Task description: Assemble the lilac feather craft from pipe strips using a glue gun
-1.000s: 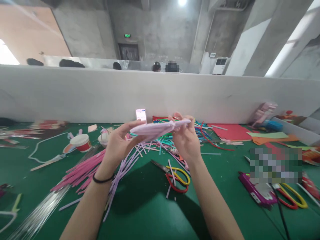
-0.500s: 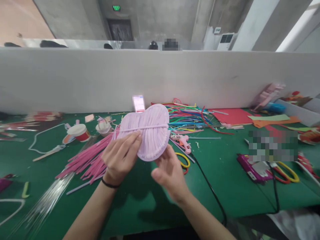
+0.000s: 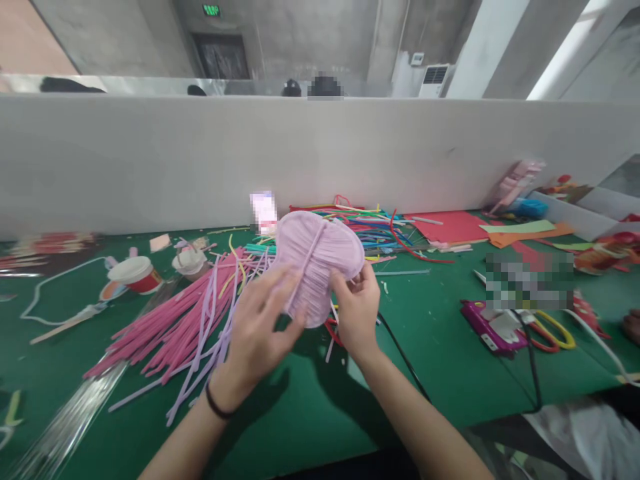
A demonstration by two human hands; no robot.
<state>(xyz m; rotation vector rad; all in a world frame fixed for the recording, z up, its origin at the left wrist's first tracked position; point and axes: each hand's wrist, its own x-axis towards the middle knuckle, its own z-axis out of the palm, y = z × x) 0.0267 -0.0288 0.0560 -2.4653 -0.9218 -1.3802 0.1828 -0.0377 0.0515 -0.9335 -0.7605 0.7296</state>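
A lilac, heart-shaped piece [image 3: 320, 273], covered in fuzzy strips like pipe cleaners, is raised above the table, with one strip running across its face. My right hand [image 3: 356, 303] pinches its right edge between thumb and fingers. Over its lower left side lies my left hand [image 3: 263, 323], fingers spread and slightly blurred; whether they press on it I cannot tell. To the left of the heart are loose lilac pipe cleaners [image 3: 207, 320] and a bundle of pink pipe cleaners [image 3: 165, 327].
Multicoloured pipe cleaners [image 3: 380, 233] lie behind the heart. A paper cup [image 3: 135, 273] stands at left. On the right are red sheets [image 3: 445, 229], a purple power strip [image 3: 487, 327] and yellow-handled scissors [image 3: 560, 331]. A black cable [image 3: 405, 357] crosses the table. A grey partition [image 3: 200, 160] bounds the back.
The heart has turned, so its cross strip now slants steeply. My right hand has gone from open beneath it to pinching its edge. My left fingers have spread apart. The view has shifted right.
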